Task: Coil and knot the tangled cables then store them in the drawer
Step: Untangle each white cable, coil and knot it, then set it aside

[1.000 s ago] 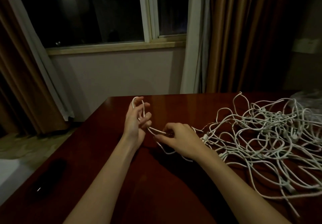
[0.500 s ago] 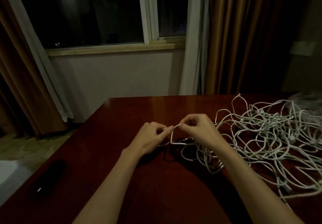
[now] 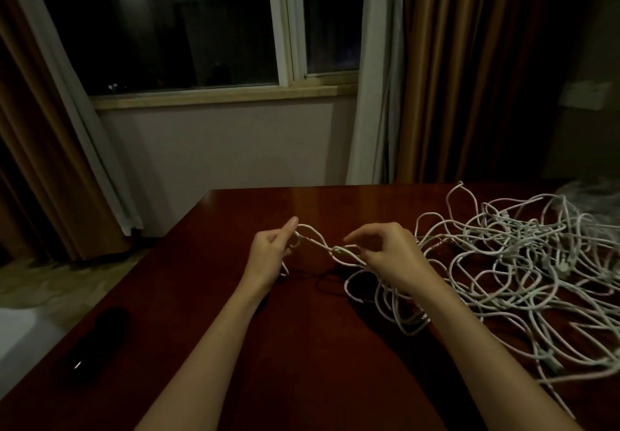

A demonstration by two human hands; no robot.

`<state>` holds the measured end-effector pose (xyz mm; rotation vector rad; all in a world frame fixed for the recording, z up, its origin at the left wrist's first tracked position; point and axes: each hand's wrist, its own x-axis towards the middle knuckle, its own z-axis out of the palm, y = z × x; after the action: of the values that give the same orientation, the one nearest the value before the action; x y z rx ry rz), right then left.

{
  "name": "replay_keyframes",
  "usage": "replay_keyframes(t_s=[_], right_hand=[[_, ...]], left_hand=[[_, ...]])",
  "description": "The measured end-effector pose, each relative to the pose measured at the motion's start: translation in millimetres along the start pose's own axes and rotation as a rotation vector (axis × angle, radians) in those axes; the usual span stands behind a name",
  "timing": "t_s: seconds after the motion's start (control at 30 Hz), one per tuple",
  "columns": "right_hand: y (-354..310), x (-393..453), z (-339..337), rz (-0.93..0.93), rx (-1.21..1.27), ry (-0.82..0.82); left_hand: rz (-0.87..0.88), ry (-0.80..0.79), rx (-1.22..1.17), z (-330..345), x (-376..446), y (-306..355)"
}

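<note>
A big tangle of white cables [image 3: 523, 263] sprawls over the right half of the dark red wooden table [image 3: 302, 346]. One white cable strand [image 3: 317, 241] runs taut between my two hands above the table's middle. My left hand [image 3: 270, 256] pinches its left end, thumb pointing up, with a short loop hanging below the fist. My right hand [image 3: 389, 256] grips the strand's other end, where it joins loops that trail back into the tangle. No drawer is in view.
A dark oblong device [image 3: 97, 343] with a small light lies near the table's left edge. A window and brown curtains stand behind the table. Something pale and crumpled [image 3: 590, 192] sits at the far right edge.
My hands, close together half a second ago, have drawn apart, stretching the strand between them. A second ago my left hand was raised with cable looped over its fingers.
</note>
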<state>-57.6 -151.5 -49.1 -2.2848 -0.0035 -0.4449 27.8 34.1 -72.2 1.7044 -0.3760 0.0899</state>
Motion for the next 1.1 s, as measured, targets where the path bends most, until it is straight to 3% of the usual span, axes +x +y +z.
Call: replay_keyframes(t_s=[0.17,0.27,0.33,0.43,0.6,0.7,0.83,1.03,1.1], right_hand=[[0,-5,-13,0.084,-0.225,0.026],[-14,-9,-14,0.011,-0.517,0.205],[-26,-12,-6,-0.140,-0.431,0.294],[-40,-17,20,-0.260,-0.166,0.076],[-37,-18,41,-0.098,0.036,-0.046],[-29,-14,46,-0.028,-0.005,-0.107],[-19,-11,38,-0.090,-0.294,-0.144],[0,-8,-1,-0.052,-0.124,-0.060],[1,-8,-8,-0.048,-0.010,-0.044]], left_hand=[[-0.070,0.185,-0.079,-2,4,-2],[-0.080,0.164,-0.140,1,3,3],[-0.063,0.117,-0.190,6,2,10],[-0.101,0.027,-0.373,15,-5,22],[-0.152,0.025,-0.555,9,-6,24],[-0.193,0.007,-0.612,10,-5,29],[-0.220,-0.006,-0.624,9,-9,38],[-0.246,0.209,-0.831,-21,4,31],[-0.246,0.258,-0.748,-25,6,26]])
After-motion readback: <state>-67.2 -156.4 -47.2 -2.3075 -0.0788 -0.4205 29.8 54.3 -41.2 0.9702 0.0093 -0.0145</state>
